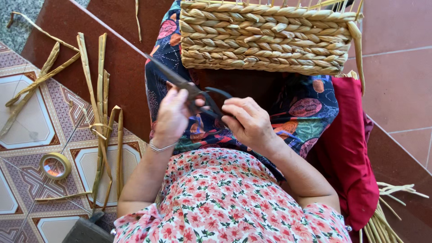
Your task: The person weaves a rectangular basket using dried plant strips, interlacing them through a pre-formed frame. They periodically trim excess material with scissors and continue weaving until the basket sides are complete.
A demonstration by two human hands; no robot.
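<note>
Dark scissors [189, 87] lie across my lap, blades pointing up and to the left. My left hand [172, 116] grips them near the pivot, fingers curled over the handles. My right hand [249, 122] touches the handle loops from the right, fingers bent around them. A woven straw basket [265, 38] rests on my knees just beyond both hands. A thin pale strand [112, 31] runs from the scissors' tip up to the left. A silver bracelet [159, 147] circles my left wrist.
Long dried reed strips [101, 112] lie on the patterned tile floor at the left, next to a roll of tape [55, 165]. A red cloth [348, 153] hangs at my right side, with a reed bundle [382, 216] below it. A dark object [87, 230] sits at the bottom left.
</note>
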